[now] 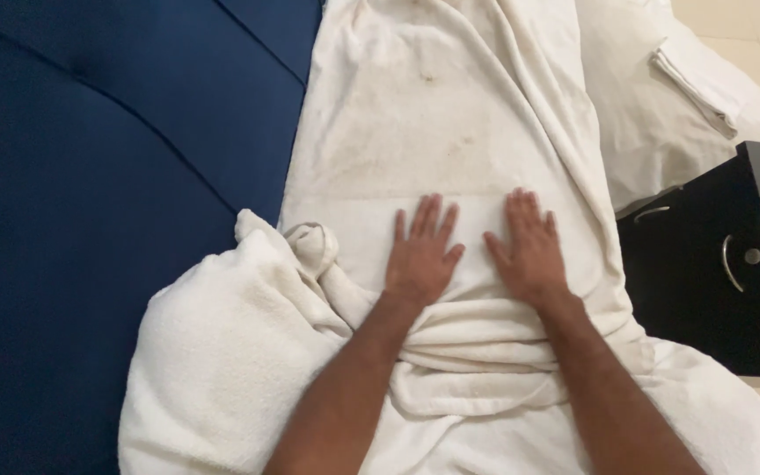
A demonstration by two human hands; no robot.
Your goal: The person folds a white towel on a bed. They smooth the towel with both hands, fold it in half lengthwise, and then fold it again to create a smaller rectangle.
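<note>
A large white towel [433, 114] with faint brownish stains lies spread over a dark blue cushioned surface [90, 176]. My left hand [422, 252] and my right hand [528, 249] rest flat on it side by side, palms down, fingers apart, holding nothing. Close to me the towel is bunched into thick folds [248, 352] around my forearms.
A black cabinet [723, 264] with curved metal handles stands at the right, close to the towel's edge. More white bedding [661, 97] lies at the upper right. Pale floor tile shows in the far right corner.
</note>
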